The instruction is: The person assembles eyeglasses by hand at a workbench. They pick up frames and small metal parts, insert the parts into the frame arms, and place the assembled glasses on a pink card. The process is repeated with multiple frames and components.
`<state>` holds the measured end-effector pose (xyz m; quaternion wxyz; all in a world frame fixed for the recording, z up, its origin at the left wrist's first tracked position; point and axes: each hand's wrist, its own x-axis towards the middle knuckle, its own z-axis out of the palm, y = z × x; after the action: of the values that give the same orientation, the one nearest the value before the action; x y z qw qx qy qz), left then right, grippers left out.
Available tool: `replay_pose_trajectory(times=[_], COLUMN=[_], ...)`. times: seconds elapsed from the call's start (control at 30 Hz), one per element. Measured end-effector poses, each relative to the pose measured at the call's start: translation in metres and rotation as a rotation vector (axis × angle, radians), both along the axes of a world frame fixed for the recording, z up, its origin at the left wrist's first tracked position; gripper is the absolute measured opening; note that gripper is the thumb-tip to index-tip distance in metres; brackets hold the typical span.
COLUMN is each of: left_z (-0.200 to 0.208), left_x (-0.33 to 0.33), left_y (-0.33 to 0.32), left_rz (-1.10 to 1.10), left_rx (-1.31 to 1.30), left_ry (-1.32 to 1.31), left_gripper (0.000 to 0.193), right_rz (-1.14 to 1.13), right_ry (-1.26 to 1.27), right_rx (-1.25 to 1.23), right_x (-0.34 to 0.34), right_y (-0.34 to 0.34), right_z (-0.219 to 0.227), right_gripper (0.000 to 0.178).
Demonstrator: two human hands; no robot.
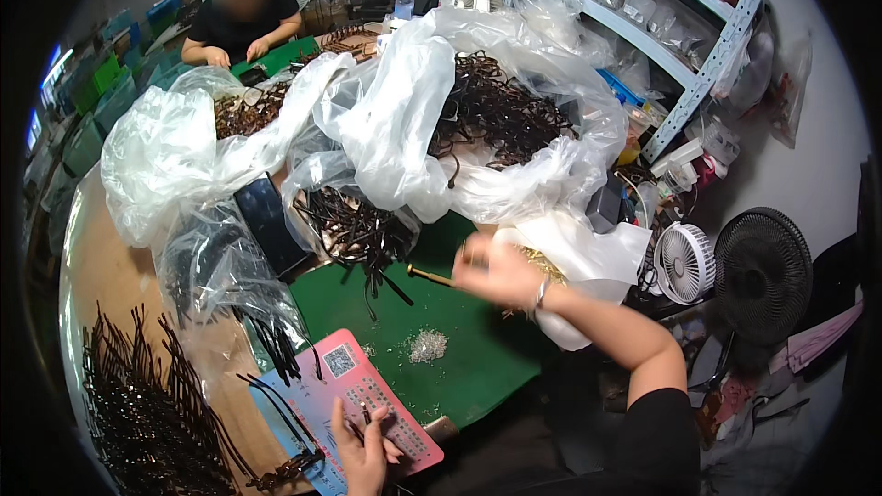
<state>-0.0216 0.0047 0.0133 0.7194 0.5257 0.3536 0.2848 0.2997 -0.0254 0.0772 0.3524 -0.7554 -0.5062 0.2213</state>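
Observation:
My left hand (366, 455), low in the view over a pink and blue printed card (404, 436), pinches a slim dark piece (366, 411) that looks like an eyeglass temple; most of it is hidden by the fingers. My right hand (501, 271), blurred by motion and wearing a bracelet, holds a thin brass-coloured screwdriver (429, 276) above the green mat (487, 367). The screwdriver's knob end points left; its tip is hidden. A small heap of tiny clear or silvery bits (428, 345) lies on the mat. Past it, several dark temples (358, 230) spill from a plastic bag.
Big plastic bags (390, 110) of dark temples (505, 110) fill the table's far side. More temples (147, 404) lie at left. Golden parts (542, 262) rest on a white sheet. Fans (684, 262) and a metal shelf (680, 110) stand right. Another person (243, 14) works opposite.

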Motion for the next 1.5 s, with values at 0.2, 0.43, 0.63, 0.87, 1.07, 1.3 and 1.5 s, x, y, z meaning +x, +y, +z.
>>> replay_pose_trajectory(times=[0.2,0.43,0.63,0.87,1.07,1.3,1.5], left_z=[-0.007,0.040,0.007,0.015,-0.013,0.004,-0.014], left_x=[0.027,0.014,0.000,0.000,-0.018,-0.001,0.013], left_y=[0.001,0.000,0.007,0.019,0.015,0.000,-0.013], left_rz=[-0.299,-0.325,-0.126,-0.133,-0.094,0.086,0.218], left_rx=[-0.053,-0.822,-0.223,-0.135,0.687,0.123,0.068], left_ry=[0.039,-0.466,0.061,0.392,0.577,0.331,0.327], left_gripper=[0.038,0.045,0.036,0.021,0.014,0.011,0.012], right_rz=[-0.288,-0.385,-0.138,0.337,0.484,0.558,0.607], right_ry=[-0.784,-0.653,0.033,0.934,0.559,0.513,0.524], right_rx=[-0.084,-0.266,0.096,-0.361,-0.374,-0.479,-0.460], right_x=[0.116,0.114,0.011,-0.118,-0.141,-0.138,-0.133], right_y=[0.091,0.024,-0.035,-0.090,-0.087,-0.082,-0.085], right_z=[-0.031,-0.015,0.058,-0.021,-0.058,-0.053,-0.053], right_gripper=[0.013,0.022,0.018,0.016,0.021,0.027,0.030])
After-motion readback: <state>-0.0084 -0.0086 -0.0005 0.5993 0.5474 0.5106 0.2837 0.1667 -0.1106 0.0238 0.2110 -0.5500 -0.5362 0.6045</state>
